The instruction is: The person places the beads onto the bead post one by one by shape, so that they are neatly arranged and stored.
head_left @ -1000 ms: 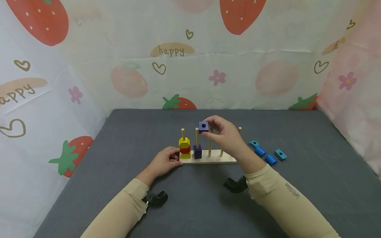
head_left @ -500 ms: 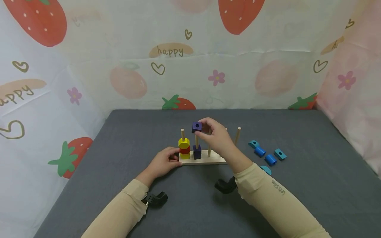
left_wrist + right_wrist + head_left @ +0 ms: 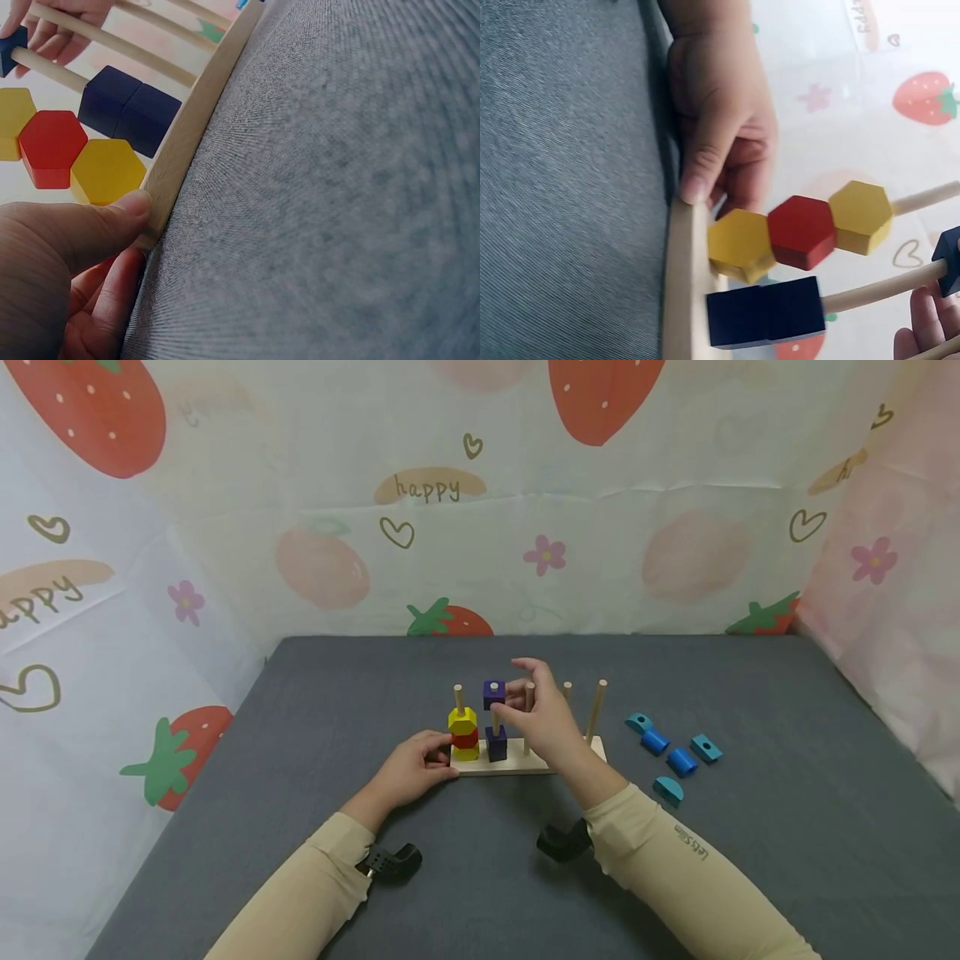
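My left hand grips the left end of a wooden peg base, thumb on its front edge and fingers behind. On the first peg stand hexagonal beads, yellow, red and yellow. Two dark blue square blocks are stacked at the foot of the second peg. Higher on that peg, a third dark blue square block is threaded near the top, apart from the stack. My right hand holds it between thumb and fingers, with the index finger raised. The remaining upright pegs carry no beads.
To the right of the base lie blue cylinders, a teal rectangular block and teal half-round pieces. The grey tabletop reaches a printed cloth backdrop behind and on both sides.
My right hand has moved left and then down, bringing the dark blue block over the second peg and onto its tip. The index finger has lifted. My left hand stays on the base.
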Motion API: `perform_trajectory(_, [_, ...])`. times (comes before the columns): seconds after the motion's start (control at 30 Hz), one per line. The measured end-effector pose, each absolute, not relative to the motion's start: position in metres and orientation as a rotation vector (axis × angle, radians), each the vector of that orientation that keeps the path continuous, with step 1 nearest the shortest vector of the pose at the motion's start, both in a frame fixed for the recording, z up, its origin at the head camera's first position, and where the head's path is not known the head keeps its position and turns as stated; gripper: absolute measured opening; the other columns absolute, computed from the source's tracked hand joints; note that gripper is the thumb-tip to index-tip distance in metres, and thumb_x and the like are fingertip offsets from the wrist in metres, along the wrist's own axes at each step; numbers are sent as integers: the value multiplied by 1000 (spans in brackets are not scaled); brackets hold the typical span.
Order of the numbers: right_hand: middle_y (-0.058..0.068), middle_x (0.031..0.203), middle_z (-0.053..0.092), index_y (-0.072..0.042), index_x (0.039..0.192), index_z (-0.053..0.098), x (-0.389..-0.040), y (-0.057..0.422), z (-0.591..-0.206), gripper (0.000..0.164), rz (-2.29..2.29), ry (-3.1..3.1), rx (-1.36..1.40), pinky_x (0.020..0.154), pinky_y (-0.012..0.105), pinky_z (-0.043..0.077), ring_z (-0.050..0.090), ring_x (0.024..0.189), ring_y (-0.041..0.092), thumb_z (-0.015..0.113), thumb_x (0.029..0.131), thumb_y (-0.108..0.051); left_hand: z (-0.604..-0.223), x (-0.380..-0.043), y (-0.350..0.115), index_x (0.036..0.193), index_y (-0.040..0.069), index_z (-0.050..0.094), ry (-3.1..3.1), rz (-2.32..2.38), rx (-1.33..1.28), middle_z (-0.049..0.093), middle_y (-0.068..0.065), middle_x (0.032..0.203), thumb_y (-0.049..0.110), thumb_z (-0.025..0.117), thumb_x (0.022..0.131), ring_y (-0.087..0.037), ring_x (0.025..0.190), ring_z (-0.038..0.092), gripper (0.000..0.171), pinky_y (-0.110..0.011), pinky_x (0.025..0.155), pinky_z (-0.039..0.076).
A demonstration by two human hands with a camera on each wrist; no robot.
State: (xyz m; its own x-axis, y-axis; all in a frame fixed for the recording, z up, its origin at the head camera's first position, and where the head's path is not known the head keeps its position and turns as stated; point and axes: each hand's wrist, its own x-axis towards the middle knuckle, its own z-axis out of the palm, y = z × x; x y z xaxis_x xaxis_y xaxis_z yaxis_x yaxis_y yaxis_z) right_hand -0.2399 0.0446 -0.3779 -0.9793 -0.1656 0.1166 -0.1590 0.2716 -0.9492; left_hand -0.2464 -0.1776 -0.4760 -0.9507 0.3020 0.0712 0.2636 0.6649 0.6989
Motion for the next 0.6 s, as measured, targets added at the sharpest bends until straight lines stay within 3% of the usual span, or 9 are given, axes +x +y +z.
perform_trajectory(0.23, [8, 106, 55, -14, 128, 40, -239, 42, -391, 52, -1865, 2475, -240, 86, 35, 47, 56, 94, 21, 67, 84, -15, -475, -246, -178, 124, 8, 57, 2821, 1171, 478, 56, 1, 106, 22, 73, 78, -10, 84, 54, 50, -28, 75, 48])
perform_trajectory(0.43, [7, 105, 56, -10, 108, 53, -240, 42, -406, 31, -1841, 2443, -118, 87, 36, 46, 56, 95, 22, 69, 82, -16, -473, -245, -178, 124, 7, 57, 2828, 1166, 510, 57, -1, 108, 22, 74, 78, -10, 83, 54, 51, -28, 76, 48])
perform_trajectory(0.6, [9, 104, 57, -8, 104, 54, -240, 41, -414, 29, -1847, 2455, -93, 91, 41, 42, 56, 99, 25, 70, 81, -13, -473, -245, -178, 124, 6, 56, 2828, 1171, 525, 57, -2, 108, 21, 74, 78, -10, 84, 54, 52, -28, 76, 48])
